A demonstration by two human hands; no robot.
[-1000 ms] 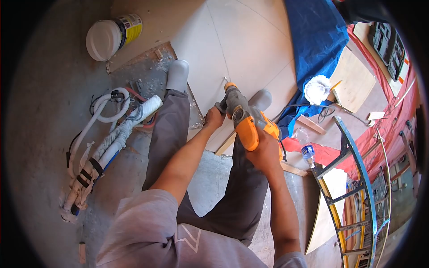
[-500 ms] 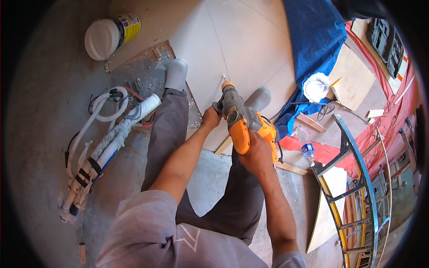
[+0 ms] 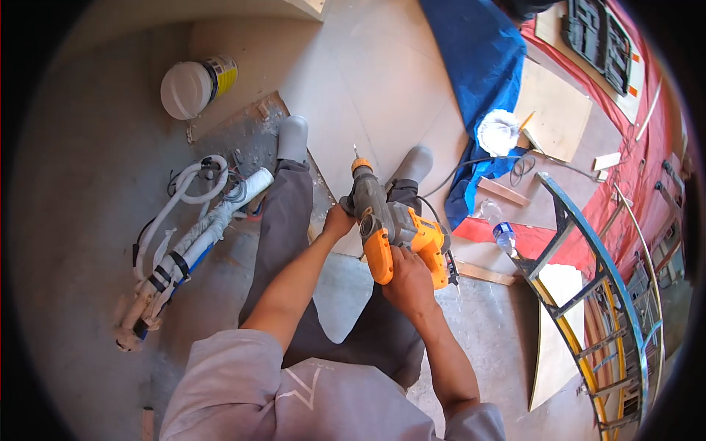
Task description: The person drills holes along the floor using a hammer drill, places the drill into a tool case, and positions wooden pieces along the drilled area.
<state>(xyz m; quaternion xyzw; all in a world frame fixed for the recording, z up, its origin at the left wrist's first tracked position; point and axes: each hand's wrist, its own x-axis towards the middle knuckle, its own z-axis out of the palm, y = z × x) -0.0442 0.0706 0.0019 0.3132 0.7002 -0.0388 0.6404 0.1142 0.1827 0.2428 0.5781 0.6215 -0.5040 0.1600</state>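
Observation:
An orange and grey hammer drill [image 3: 377, 202] is held in front of me, between my legs. My left hand [image 3: 339, 221] is closed around its side handle, near the front. My right hand [image 3: 409, 281] wraps the rear grip; the trigger is hidden. A thin drill bit [image 3: 356, 151] sticks out of the orange-collared chuck and points away from me. Beyond it lies a large pale board [image 3: 382, 81] with faint lines drawn across it. Whether the bit's tip touches the board I cannot tell. My grey boots [image 3: 293, 137] are on either side of the drill.
At left are a lidded bucket [image 3: 185, 90] and a wrapped hose bundle [image 3: 195, 235]. To the right lie a blue tarp [image 3: 478, 59], a white cloth-like bundle [image 3: 498, 133], a plastic bottle [image 3: 504, 237], a black tool case [image 3: 597, 45] and a ladder [image 3: 588, 242]. A cable [image 3: 463, 170] runs from the drill's side.
The drill has come back toward me and tilted, with more of its bit showing. My view has shifted, so the ladder sits farther right. Both hands keep their hold.

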